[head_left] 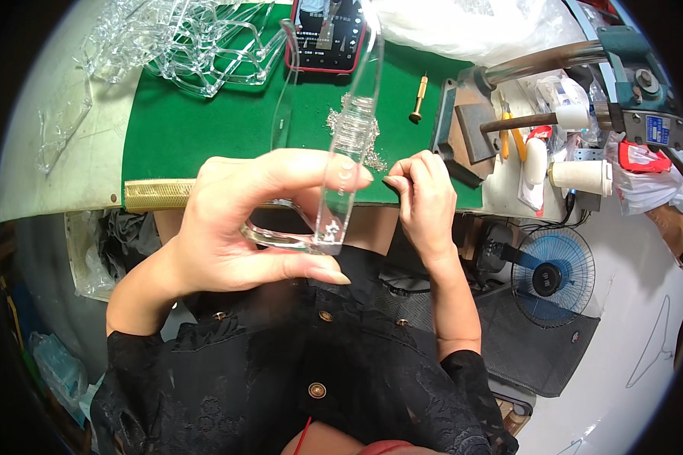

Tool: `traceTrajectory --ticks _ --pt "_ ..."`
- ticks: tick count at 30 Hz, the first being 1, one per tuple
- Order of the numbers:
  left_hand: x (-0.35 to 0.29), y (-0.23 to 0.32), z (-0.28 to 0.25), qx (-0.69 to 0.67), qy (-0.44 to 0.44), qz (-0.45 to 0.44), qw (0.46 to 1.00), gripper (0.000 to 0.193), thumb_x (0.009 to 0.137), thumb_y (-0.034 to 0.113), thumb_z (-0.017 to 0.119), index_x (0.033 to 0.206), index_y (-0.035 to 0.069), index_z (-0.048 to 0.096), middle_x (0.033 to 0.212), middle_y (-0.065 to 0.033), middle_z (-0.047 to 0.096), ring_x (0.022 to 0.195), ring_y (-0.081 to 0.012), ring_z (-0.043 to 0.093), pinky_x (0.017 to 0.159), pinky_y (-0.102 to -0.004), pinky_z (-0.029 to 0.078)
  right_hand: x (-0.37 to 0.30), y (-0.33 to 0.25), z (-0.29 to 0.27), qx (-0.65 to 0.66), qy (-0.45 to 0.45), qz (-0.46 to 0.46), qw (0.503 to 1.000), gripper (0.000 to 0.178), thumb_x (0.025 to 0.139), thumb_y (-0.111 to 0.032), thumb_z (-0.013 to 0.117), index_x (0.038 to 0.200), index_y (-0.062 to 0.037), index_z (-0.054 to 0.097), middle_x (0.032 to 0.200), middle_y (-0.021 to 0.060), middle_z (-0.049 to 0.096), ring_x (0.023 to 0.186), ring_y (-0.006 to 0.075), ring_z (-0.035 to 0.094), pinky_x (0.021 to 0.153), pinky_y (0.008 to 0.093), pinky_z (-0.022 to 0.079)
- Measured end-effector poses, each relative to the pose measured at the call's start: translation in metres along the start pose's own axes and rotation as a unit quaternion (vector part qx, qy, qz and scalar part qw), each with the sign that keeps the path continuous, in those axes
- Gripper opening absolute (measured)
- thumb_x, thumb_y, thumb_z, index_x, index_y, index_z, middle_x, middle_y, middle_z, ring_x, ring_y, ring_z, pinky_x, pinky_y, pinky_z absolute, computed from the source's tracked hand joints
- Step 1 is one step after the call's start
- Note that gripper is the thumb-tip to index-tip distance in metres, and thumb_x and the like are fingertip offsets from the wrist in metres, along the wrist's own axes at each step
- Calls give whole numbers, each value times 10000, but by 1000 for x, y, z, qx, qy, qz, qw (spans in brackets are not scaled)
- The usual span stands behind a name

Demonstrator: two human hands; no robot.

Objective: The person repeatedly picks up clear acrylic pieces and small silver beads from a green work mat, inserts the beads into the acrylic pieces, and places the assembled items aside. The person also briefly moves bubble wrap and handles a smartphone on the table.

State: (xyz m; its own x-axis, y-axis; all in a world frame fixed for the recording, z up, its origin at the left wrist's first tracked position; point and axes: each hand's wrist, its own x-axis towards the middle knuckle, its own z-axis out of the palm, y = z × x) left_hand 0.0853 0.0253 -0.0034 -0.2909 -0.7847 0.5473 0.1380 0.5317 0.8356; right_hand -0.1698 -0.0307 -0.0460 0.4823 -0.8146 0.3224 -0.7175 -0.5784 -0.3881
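The clear glasses frame (336, 199) is in the air at the near edge of the bench (205, 140), side arms pointing toward twelve o'clock. The left hand (224, 201) has its grip closed on the front, thumb below, fingers above. The plastic looks light, stiff and slick, the thin arms probably easiest to snap, so the front rim seems the safest hold. At three o'clock, the right hand (428, 196) has its grip pinched closed; whether something tiny sits inside, I cannot tell. Small metal bits (373, 157) and a screwdriver (420, 98) lie toward one o'clock, more clear frames (205, 64) between ten and eleven.
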Motion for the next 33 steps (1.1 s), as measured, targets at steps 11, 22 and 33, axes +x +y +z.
traceTrajectory --ticks 11,22,33 --pt "27 -6 28 34 -25 -69 997 702 672 112 841 1261 -23 483 1031 -145 676 628 -133 644 606 -244 509 6 4 -37 310 45 38 949 67 821 20 554 765 6 520 772 67 500 695 159 482 650 254 408" --pt "39 -10 56 18 -22 -101 994 686 713 145 814 1316 59 499 656 -39 645 582 -109 637 566 -223 486 28 -45 -82 102 101 -176 974 261 783 -373 636 750 -118 590 747 14 537 668 189 510 642 325 371" --pt "38 -10 53 14 -24 -107 994 666 734 170 802 1321 75 502 612 -35 632 551 -109 625 555 -215 467 31 -44 -80 135 96 -170 971 271 762 -370 665 719 -109 604 727 11 539 667 186 513 632 310 378"
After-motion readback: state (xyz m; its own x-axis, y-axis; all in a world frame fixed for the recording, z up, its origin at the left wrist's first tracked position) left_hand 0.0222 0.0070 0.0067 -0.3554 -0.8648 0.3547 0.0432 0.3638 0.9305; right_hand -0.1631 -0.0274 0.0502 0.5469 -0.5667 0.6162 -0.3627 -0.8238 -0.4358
